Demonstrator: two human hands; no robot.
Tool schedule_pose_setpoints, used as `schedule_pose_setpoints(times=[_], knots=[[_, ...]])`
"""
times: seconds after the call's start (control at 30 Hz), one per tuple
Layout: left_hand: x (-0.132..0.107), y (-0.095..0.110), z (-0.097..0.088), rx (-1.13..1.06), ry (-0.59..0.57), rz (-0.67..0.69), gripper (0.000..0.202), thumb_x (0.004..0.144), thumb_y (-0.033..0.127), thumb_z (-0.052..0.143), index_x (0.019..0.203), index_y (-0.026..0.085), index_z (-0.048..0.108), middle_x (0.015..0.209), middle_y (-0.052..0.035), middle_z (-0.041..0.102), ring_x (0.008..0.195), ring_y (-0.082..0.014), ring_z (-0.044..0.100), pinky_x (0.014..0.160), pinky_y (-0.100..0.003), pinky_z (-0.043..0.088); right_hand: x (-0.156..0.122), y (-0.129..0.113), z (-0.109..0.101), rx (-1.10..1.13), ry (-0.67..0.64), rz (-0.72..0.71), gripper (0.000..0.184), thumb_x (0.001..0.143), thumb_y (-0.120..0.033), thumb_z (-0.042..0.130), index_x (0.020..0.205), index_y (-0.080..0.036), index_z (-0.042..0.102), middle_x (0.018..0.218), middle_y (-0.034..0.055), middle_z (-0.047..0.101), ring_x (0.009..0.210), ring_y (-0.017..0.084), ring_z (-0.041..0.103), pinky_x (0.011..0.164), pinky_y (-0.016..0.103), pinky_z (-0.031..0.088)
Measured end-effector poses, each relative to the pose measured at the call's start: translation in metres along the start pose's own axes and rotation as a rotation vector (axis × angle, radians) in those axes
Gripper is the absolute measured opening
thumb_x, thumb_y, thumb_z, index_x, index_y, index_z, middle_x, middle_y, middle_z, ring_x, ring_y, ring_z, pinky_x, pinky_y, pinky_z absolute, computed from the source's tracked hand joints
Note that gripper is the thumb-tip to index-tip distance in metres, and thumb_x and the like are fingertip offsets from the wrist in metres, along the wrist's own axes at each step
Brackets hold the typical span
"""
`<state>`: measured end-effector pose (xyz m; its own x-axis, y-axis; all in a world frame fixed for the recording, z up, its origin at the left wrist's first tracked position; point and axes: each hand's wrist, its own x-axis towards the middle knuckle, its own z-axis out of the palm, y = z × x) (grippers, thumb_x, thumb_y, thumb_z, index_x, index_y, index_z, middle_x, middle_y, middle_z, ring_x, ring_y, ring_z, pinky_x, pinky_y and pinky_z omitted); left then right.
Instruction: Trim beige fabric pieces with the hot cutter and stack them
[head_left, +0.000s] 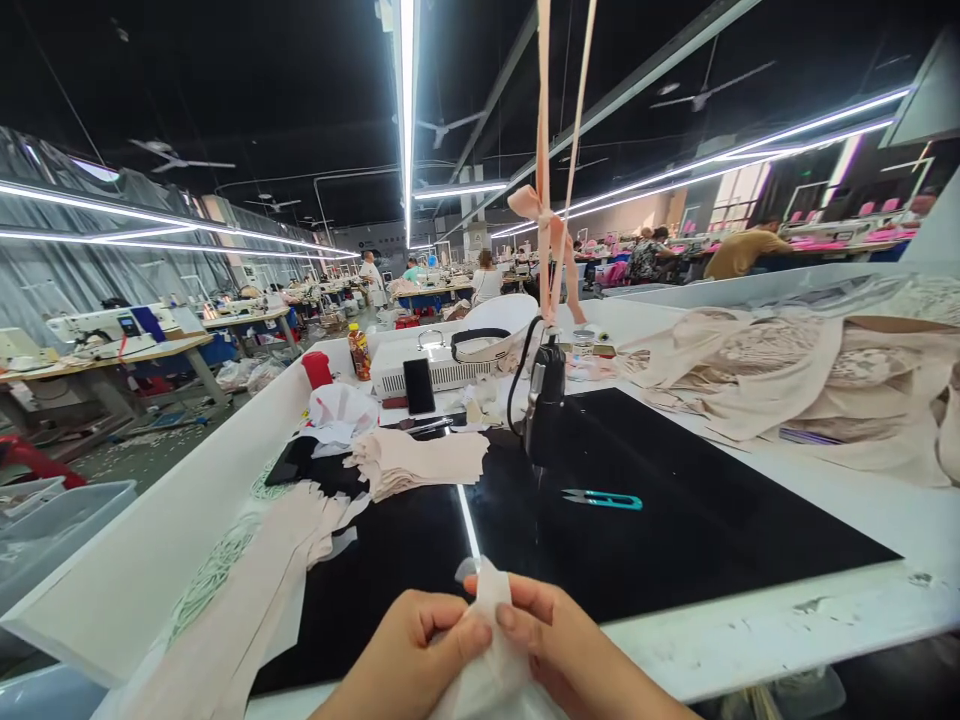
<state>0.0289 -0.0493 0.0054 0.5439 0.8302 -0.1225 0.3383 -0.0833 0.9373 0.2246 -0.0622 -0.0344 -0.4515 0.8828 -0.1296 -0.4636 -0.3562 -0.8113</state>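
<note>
Near the front edge of the table, my left hand (427, 645) and my right hand (559, 640) pinch a thin white, partly see-through piece of material (495, 650) between thumbs and fingers. Its upper end pokes up between my fingertips, and the lower part drops out of the frame. I cannot tell whether it is cloth or a plastic bag. Beyond my hands lies a shiny black board (675, 500) with teal thread snips (604, 499) on it. A stack of pale beige fabric pieces (424, 460) rests further back, and longer beige strips (255, 590) lie to the left.
A black device (545, 400) hangs from peach fabric ties over the board. Behind stand a phone (418, 385), a white metal box (390, 370) and a drink bottle (359, 352). Beige garment pieces (787, 370) heap at the right. Pale green cords (217, 575) lie left. Other people work at distant sewing tables.
</note>
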Motion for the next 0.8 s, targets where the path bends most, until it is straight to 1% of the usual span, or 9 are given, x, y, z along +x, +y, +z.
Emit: schedule_pose_setpoints(times=[0.1,0.17,0.27,0.37,0.47,0.6,0.7,0.73,0.8], knots=[[0.0,0.0,-0.006,-0.001,-0.054,-0.066,0.075,0.081,0.092,0.063,0.065,0.02,0.048,0.064,0.0046,0.035,0.06,-0.0113,0.028,0.056,-0.029,0.02,0.003,-0.012,-0.001,0.051,0.157,-0.014,0.057,0.06,-0.055,0.105,0.096,-0.016,0.083,0.078,0.0031,0.075,0.074,0.017,0.067,0.077,0.028,0.05],[-0.004,-0.003,-0.014,0.0,-0.086,-0.125,0.07,0.082,0.088,0.066,0.069,0.02,0.053,0.065,0.005,0.036,0.06,-0.0115,0.028,0.056,-0.028,0.02,0.003,-0.021,-0.006,0.025,0.232,-0.012,0.054,0.059,-0.054,0.105,0.089,-0.015,0.081,0.074,0.0016,0.071,0.069,0.015,0.064,0.071,0.027,0.049],[-0.011,-0.013,-0.032,0.034,-0.087,-0.196,0.06,0.086,0.079,0.067,0.078,0.019,0.064,0.069,0.0037,0.041,0.063,-0.0131,0.032,0.059,-0.028,0.021,0.006,-0.033,-0.017,-0.104,0.303,-0.016,0.055,0.063,-0.058,0.102,0.091,-0.016,0.081,0.074,0.0002,0.068,0.064,0.012,0.058,0.063,0.025,0.045],[-0.015,-0.027,-0.053,0.093,-0.035,-0.238,0.057,0.087,0.075,0.065,0.079,0.019,0.068,0.069,0.0028,0.046,0.066,-0.015,0.035,0.06,-0.028,0.023,0.016,-0.04,-0.029,-0.334,0.315,-0.031,0.054,0.072,-0.064,0.093,0.094,-0.017,0.079,0.07,-0.0013,0.064,0.058,0.011,0.049,0.055,0.024,0.038],[-0.012,-0.038,-0.071,0.21,0.067,-0.265,0.047,0.087,0.066,0.064,0.078,0.02,0.072,0.072,0.0013,0.057,0.069,-0.0174,0.046,0.064,-0.027,0.03,0.036,-0.041,-0.036,-0.579,0.304,-0.066,0.049,0.077,-0.066,0.082,0.089,-0.02,0.072,0.061,-0.0037,0.059,0.052,0.012,0.047,0.051,0.025,0.038],[-0.004,-0.045,-0.089,0.435,0.19,-0.287,0.031,0.09,0.048,0.062,0.076,0.023,0.073,0.075,0.0004,0.069,0.073,-0.0209,0.061,0.065,-0.026,0.037,0.064,-0.04,-0.039,-0.747,0.315,-0.082,0.034,0.08,-0.054,0.076,0.083,-0.022,0.066,0.058,-0.0039,0.063,0.045,0.012,0.049,0.049,0.025,0.039],[-0.001,-0.052,-0.094,0.717,0.348,-0.185,0.022,0.096,0.035,0.058,0.082,0.026,0.074,0.078,-0.0001,0.075,0.074,-0.0232,0.07,0.066,-0.028,0.043,0.076,-0.039,-0.04,-0.856,0.308,-0.119,0.022,0.086,-0.045,0.069,0.085,-0.023,0.066,0.062,-0.0036,0.064,0.048,0.013,0.053,0.049,0.025,0.04],[0.0,-0.054,-0.094,0.83,0.415,-0.087,0.021,0.097,0.031,0.057,0.087,0.026,0.075,0.084,-0.0014,0.077,0.078,-0.0246,0.073,0.07,-0.03,0.047,0.078,-0.04,-0.041,-0.892,0.304,-0.139,0.019,0.088,-0.043,0.067,0.085,-0.024,0.066,0.063,-0.0036,0.064,0.05,0.014,0.053,0.049,0.025,0.041],[0.003,-0.057,-0.088,1.023,0.498,0.201,0.024,0.099,0.02,0.053,0.099,0.025,0.076,0.1,-0.0048,0.079,0.092,-0.0268,0.076,0.083,-0.034,0.055,0.082,-0.041,-0.043,-0.961,0.3,-0.181,0.015,0.091,-0.039,0.065,0.088,-0.024,0.066,0.065,-0.0032,0.063,0.054,0.016,0.055,0.052,0.027,0.043]])
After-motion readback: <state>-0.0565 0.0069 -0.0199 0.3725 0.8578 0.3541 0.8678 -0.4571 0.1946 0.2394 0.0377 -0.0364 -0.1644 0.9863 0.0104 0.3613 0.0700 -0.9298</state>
